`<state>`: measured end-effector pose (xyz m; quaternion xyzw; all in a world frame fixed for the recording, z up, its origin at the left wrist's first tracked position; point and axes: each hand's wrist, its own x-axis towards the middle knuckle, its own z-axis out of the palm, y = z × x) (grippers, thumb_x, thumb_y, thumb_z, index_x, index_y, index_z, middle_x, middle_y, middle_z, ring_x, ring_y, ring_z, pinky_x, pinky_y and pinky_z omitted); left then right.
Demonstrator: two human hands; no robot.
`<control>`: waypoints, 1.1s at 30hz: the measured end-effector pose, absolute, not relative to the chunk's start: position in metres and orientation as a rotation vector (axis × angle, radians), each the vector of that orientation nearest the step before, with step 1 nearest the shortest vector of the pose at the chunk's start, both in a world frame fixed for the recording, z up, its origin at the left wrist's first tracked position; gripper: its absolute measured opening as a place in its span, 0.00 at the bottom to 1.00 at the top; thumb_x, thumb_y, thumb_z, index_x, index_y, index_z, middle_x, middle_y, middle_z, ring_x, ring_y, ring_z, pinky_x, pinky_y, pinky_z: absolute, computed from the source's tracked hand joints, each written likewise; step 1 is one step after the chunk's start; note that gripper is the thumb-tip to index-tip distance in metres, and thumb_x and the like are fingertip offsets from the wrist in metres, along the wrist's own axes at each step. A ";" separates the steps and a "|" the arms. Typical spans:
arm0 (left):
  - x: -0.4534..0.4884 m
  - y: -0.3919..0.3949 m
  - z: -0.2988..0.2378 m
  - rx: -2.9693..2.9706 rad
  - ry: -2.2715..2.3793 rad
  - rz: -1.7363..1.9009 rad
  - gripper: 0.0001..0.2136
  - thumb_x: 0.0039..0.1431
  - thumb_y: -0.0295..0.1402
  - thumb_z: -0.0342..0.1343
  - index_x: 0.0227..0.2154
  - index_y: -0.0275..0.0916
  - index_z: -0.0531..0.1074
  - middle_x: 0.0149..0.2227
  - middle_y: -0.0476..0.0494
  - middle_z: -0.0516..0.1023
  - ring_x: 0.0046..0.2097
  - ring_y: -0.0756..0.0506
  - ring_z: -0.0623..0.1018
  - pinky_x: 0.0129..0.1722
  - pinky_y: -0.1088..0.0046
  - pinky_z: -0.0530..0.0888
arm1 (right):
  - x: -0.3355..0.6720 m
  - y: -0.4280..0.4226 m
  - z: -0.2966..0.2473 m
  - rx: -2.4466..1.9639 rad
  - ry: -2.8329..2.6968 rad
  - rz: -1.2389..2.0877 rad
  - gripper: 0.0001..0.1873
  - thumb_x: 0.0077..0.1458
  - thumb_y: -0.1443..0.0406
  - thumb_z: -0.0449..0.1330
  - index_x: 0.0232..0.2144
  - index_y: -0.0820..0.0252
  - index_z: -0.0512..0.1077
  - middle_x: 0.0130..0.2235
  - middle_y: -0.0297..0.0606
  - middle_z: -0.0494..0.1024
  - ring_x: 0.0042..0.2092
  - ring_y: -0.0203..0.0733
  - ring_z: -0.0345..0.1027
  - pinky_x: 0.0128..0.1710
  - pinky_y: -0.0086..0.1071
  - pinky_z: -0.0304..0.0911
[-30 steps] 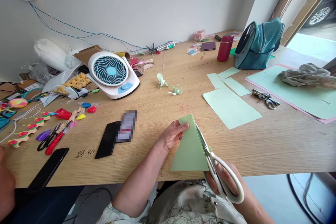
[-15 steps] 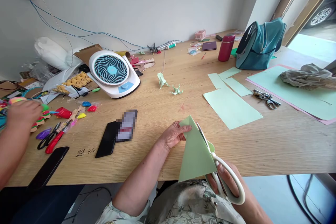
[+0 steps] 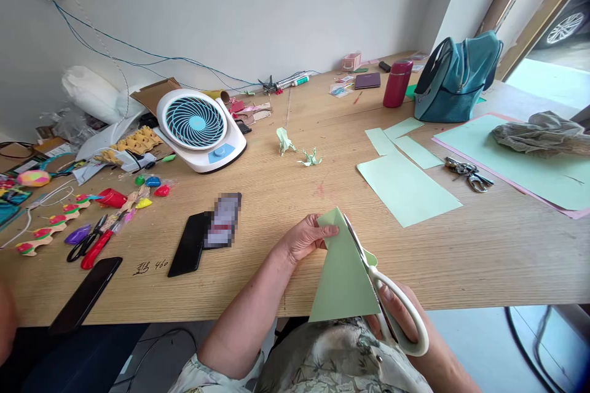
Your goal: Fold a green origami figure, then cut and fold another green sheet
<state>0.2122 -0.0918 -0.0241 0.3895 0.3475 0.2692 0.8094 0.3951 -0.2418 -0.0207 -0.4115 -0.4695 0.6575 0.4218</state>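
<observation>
My left hand [image 3: 304,237] pinches the top corner of a folded light green paper triangle [image 3: 343,276] held over the near edge of the wooden table [image 3: 295,159]. White-handled scissors [image 3: 391,304] are in my right hand [image 3: 399,316], fingers through the loops. Their blades run up along the triangle's right edge, where a small green strip sticks out. Both hands are closed.
Green paper sheets [image 3: 405,187] and keys [image 3: 468,173] lie to the right, with a teal bag [image 3: 454,80] and red bottle [image 3: 395,83] behind. Two small origami figures [image 3: 295,147], a white fan [image 3: 198,129], black phones [image 3: 191,242], red scissors [image 3: 94,245] and coloured craft pieces lie left.
The paper triangle has tilted and shifted slightly as the scissors work along its right edge. Another person's hand reached over the craft pieces at far left, then withdrew.
</observation>
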 end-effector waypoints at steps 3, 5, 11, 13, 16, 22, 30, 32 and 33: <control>0.212 -0.092 -0.022 0.830 0.731 0.591 0.19 0.37 0.39 0.75 0.32 0.34 0.80 0.31 0.42 0.81 0.30 0.49 0.78 0.29 0.77 0.73 | 0.396 -0.241 -0.023 -1.024 -1.171 1.654 0.32 0.62 0.42 0.47 0.18 0.58 0.66 0.17 0.33 0.62 0.21 0.35 0.51 0.24 0.33 0.46; 0.213 -0.091 -0.021 0.819 0.730 0.622 0.21 0.38 0.40 0.75 0.35 0.35 0.80 0.32 0.43 0.81 0.30 0.50 0.78 0.28 0.78 0.72 | 0.397 -0.242 -0.025 -1.031 -1.173 1.664 0.32 0.62 0.42 0.47 0.18 0.58 0.66 0.17 0.33 0.63 0.21 0.34 0.52 0.24 0.33 0.46; 0.216 -0.092 -0.023 0.802 0.762 0.690 0.16 0.40 0.40 0.74 0.29 0.34 0.79 0.29 0.45 0.79 0.28 0.52 0.76 0.27 0.79 0.73 | 0.397 -0.242 -0.026 -1.028 -1.181 1.662 0.33 0.62 0.42 0.47 0.17 0.59 0.66 0.17 0.33 0.63 0.21 0.34 0.53 0.24 0.33 0.47; 0.217 -0.092 -0.023 0.812 0.763 0.678 0.16 0.40 0.39 0.74 0.28 0.34 0.79 0.30 0.45 0.79 0.29 0.51 0.77 0.29 0.77 0.75 | 0.397 -0.242 -0.026 -1.032 -1.179 1.658 0.32 0.61 0.42 0.47 0.18 0.59 0.66 0.17 0.33 0.64 0.21 0.35 0.53 0.24 0.33 0.47; 0.217 -0.093 -0.022 0.824 0.763 0.664 0.16 0.41 0.40 0.74 0.28 0.33 0.79 0.29 0.44 0.79 0.30 0.51 0.77 0.30 0.76 0.76 | 0.396 -0.242 -0.026 -1.054 -1.192 1.636 0.33 0.61 0.41 0.48 0.17 0.59 0.67 0.17 0.34 0.65 0.21 0.35 0.55 0.24 0.33 0.48; 0.215 -0.091 -0.022 0.842 0.764 0.653 0.16 0.40 0.39 0.74 0.27 0.33 0.79 0.28 0.46 0.79 0.29 0.52 0.77 0.30 0.78 0.75 | 0.396 -0.243 -0.024 -1.048 -1.177 1.651 0.33 0.61 0.42 0.48 0.17 0.58 0.66 0.18 0.33 0.64 0.21 0.35 0.55 0.24 0.32 0.50; 0.213 -0.090 -0.022 0.872 0.764 0.638 0.14 0.41 0.39 0.73 0.26 0.34 0.80 0.29 0.46 0.80 0.29 0.52 0.77 0.29 0.79 0.73 | 0.396 -0.245 -0.029 -1.020 -1.165 1.629 0.32 0.62 0.44 0.48 0.15 0.57 0.62 0.16 0.33 0.61 0.21 0.35 0.53 0.25 0.33 0.49; 0.212 -0.090 -0.023 0.872 0.767 0.639 0.14 0.41 0.39 0.73 0.26 0.34 0.80 0.29 0.46 0.80 0.29 0.52 0.78 0.29 0.79 0.73 | 0.396 -0.244 -0.028 -1.038 -1.175 1.628 0.32 0.62 0.43 0.47 0.15 0.57 0.61 0.16 0.33 0.61 0.21 0.36 0.53 0.25 0.33 0.50; 0.212 -0.090 -0.023 0.873 0.768 0.639 0.14 0.41 0.39 0.73 0.26 0.34 0.80 0.29 0.46 0.80 0.29 0.52 0.77 0.30 0.79 0.73 | 0.396 -0.244 -0.027 -1.050 -1.178 1.625 0.32 0.61 0.43 0.47 0.15 0.56 0.61 0.16 0.33 0.61 0.21 0.36 0.52 0.25 0.33 0.50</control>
